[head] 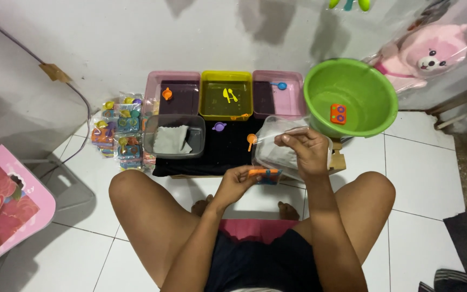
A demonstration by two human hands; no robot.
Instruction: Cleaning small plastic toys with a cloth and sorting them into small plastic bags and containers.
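Both forearms rise from the bottom of the frame, between the bent knees, and meet near the centre. The left hand is turned palm up, with its fingers curled and pressed together on a small orange and blue toy. The right hand sits a little higher, just right of centre — its fingertips are pinched on the edge of a clear plastic bag.

The toy lies at the lower opening of the bag, just beside the right wrist; it is perhaps a small stove, but the fingers cover part of it. Something grey shows through the bag and is hard to make out. Behind, upper right, stands a green basin — a similar orange toy lies inside.
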